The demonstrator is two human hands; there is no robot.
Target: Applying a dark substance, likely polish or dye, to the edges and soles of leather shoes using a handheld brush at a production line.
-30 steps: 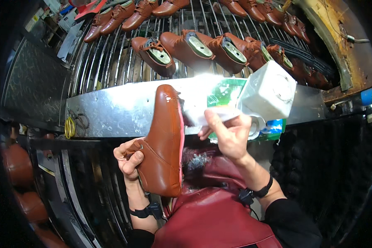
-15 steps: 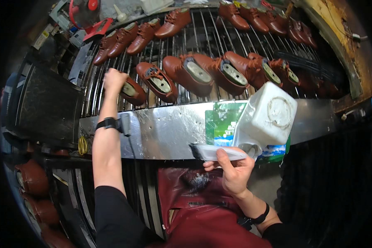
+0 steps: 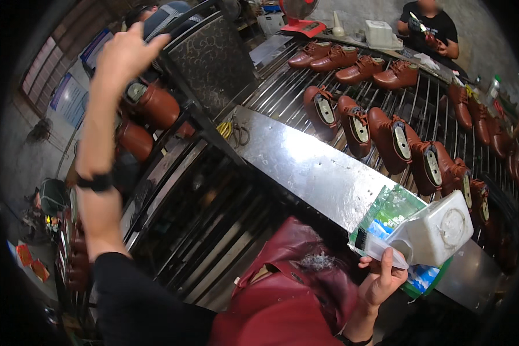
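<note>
The left hand (image 3: 120, 57) spreads its fingers at 10 o'clock, near brown shoes (image 3: 158, 108). The right hand (image 3: 382, 281) pinches a pale brush (image 3: 378, 247) at 4 o'clock. They're wide apart, the desk (image 3: 314, 167) edge between.

Glare on metal ledge (image 3: 328, 176); left hand (image 3: 121, 56) blurred; corners black.

The table (image 3: 278, 105) is all metal bars, with a flat metal plate (image 3: 297, 151) along its near edge. Brown shoes (image 3: 384, 135) sit on the bars: one row over at one o'clock, another from two to three. On the plate, toward four, a white container (image 3: 444, 225) lies tipped over a green packet (image 3: 393, 203).
</note>
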